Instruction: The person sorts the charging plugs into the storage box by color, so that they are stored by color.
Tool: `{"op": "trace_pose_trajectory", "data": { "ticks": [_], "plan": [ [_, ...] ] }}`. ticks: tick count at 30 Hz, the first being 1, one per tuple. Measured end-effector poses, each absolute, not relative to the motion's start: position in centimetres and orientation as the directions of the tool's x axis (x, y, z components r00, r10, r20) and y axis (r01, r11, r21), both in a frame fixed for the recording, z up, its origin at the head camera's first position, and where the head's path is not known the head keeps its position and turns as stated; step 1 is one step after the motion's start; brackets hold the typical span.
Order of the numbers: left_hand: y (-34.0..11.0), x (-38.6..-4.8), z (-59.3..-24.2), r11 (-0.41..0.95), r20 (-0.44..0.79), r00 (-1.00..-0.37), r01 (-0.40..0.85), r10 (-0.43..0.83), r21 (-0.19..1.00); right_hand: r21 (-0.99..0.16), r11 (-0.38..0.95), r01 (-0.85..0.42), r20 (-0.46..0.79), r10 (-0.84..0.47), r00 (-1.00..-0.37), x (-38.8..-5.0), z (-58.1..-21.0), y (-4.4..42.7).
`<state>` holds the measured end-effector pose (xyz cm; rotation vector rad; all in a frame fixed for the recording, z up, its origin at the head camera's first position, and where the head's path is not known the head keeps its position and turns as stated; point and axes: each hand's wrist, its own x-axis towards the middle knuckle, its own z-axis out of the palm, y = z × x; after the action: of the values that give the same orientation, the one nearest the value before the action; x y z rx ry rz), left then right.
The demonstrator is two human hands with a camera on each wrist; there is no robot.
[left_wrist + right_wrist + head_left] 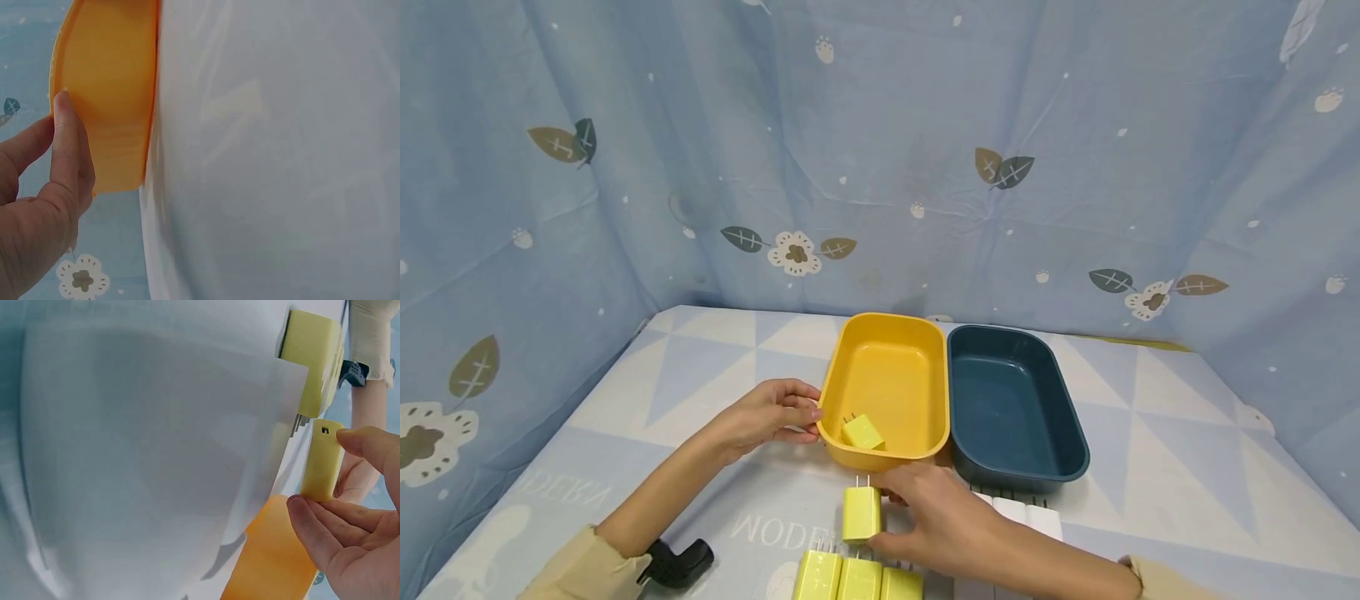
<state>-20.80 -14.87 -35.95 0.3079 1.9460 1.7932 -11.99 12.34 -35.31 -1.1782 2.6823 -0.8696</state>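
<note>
Closest to me, two pale cuffs come in at the bottom, and by the left one lies a small black thing (681,565) I can't put a name to. Just along from it, three yellow chargers (859,579) stand side by side, cut off by the lower edge of my view, with prongs pointing away. White chargers (1043,522) sit to the right, partly hidden under the right forearm, prongs also pointing away.

The right hand (932,515) is closed to a pinch, thumb at one end and fingertips at the other, on a yellow charger (862,515). That charger is between the row of three and the yellow tray, prongs towards the tray; from the wrist you can see a small slot (325,430) in its end by the thumb. I can't tell whether it touches the cloth.

A bit further on, the left hand (775,414) is loosely open, its fairly straight fingers laid against the outside of the yellow tray (898,375) near the rim. Another yellow charger (865,432) lies at an angle inside, in the near part of that tray. A dark blue tray (1018,400) stands just beside it on the right. Both trays are on a tablecloth (647,450) of pale triangles, and behind everything hangs a blue curtain (887,125) printed with leaves and flowers.
</note>
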Motion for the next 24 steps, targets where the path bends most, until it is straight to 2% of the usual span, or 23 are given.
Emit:
{"op": "trace_pose_trajectory", "data": {
  "ticks": [8, 19, 24],
  "plan": [
    [-15.0, -20.9, -36.0, 0.122, -0.19, -0.861, -0.15, 0.471, 0.981, -0.632, 0.502, -0.591, 0.145, -0.672, -0.726, -11.6, -34.8, 13.1],
    [-15.0, -20.9, -36.1, 0.127, -0.198, -0.863, -0.157, 0.465, 0.979, -0.693, 0.42, -0.587, 0.207, -0.664, -0.719, -11.6, -34.3, 14.1],
    [-15.0, -20.9, -36.0, 0.13, -0.201, -0.863, -0.158, 0.463, 0.979, -0.711, 0.406, -0.574, 0.235, -0.632, -0.738, -11.6, -34.0, 14.6]
  ]
}}
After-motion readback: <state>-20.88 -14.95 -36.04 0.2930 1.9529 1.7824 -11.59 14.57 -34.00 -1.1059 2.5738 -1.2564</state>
